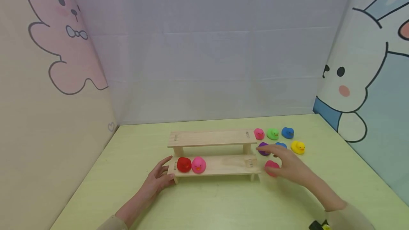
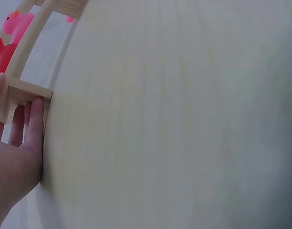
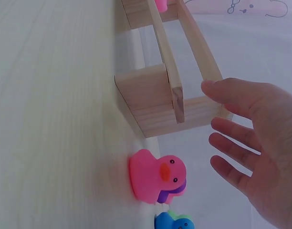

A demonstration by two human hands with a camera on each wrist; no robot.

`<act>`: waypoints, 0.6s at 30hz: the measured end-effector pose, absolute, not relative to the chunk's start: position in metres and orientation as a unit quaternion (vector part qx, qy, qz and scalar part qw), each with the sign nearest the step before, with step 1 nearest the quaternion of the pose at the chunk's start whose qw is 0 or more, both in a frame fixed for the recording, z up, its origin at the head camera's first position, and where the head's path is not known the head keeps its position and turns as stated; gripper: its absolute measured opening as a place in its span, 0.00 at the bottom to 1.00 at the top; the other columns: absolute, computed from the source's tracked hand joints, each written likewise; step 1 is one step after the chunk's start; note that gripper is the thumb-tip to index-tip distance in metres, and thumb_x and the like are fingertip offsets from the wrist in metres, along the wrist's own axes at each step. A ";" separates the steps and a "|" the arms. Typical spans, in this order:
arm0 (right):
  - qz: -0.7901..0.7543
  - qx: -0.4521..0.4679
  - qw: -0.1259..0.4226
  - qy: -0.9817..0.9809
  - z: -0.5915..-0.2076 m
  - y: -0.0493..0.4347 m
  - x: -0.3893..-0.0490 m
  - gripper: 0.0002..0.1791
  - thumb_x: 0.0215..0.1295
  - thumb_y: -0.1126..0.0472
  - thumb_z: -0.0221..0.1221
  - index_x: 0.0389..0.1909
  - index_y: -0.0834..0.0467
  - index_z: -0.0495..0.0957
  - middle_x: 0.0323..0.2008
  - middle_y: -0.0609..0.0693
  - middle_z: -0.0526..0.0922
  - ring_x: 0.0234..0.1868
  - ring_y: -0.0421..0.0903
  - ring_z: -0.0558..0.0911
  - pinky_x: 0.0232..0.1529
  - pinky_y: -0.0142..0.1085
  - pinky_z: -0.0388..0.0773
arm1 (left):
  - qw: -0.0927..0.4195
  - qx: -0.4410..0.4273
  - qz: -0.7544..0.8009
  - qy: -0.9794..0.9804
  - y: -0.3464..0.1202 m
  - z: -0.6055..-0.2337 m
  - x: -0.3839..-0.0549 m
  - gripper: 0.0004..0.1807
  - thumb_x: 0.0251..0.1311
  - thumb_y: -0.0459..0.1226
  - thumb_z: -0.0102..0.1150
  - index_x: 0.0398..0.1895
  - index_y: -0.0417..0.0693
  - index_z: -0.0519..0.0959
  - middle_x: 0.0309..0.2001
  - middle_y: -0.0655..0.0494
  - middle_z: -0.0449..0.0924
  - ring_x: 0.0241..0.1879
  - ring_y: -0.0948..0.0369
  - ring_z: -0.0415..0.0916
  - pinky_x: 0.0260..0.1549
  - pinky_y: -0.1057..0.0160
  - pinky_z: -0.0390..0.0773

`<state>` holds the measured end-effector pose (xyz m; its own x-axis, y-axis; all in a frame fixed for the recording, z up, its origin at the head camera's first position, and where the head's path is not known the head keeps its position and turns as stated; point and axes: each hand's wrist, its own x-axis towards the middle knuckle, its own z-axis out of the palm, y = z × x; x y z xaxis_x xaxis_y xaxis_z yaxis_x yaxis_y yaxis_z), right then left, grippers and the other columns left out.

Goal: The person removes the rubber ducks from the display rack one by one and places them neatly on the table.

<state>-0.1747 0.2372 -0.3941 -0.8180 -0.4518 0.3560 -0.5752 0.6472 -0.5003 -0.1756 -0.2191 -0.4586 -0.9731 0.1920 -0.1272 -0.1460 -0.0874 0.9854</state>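
Note:
A two-step wooden shelf (image 1: 212, 138) stands on the table. On the left of its lower step sit a red rubber duck (image 1: 184, 165) and a pink rubber duck (image 1: 198, 165), side by side. My left hand (image 1: 157, 176) holds the lower step's left end, thumb in front and fingers against the side. Beside the shelf's right end, my right hand (image 1: 292, 164) hovers with loosely spread fingers and nothing in them. Below it on the table sits a deep pink duck (image 3: 155, 176), partly hidden by the hand in the head view.
Right of the shelf are more ducks: a pink one (image 1: 259, 133), a green one (image 1: 273, 133), a blue one (image 1: 287, 132), a yellow one (image 1: 298, 147), a purple one (image 1: 263, 149) and a half-hidden blue one (image 1: 281, 145). Walls enclose the table (image 1: 223, 205) at back and sides.

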 end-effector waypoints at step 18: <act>0.359 0.379 0.184 -0.833 -0.400 0.158 -0.184 0.29 0.53 0.59 0.73 0.58 0.54 0.78 0.56 0.44 0.79 0.55 0.46 0.76 0.48 0.42 0.79 | 0.109 0.013 0.736 0.668 -0.221 -0.460 -0.174 0.38 0.62 0.30 0.62 0.74 0.52 0.59 0.60 0.38 0.67 0.55 0.49 0.74 0.50 0.52 0.77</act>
<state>-0.1837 0.1580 -0.4004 -0.6446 -0.4993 0.5790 -0.7637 0.4555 -0.4575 -0.1741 -0.2211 -0.4601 -0.9758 0.1782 -0.1267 -0.1435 -0.0846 0.9860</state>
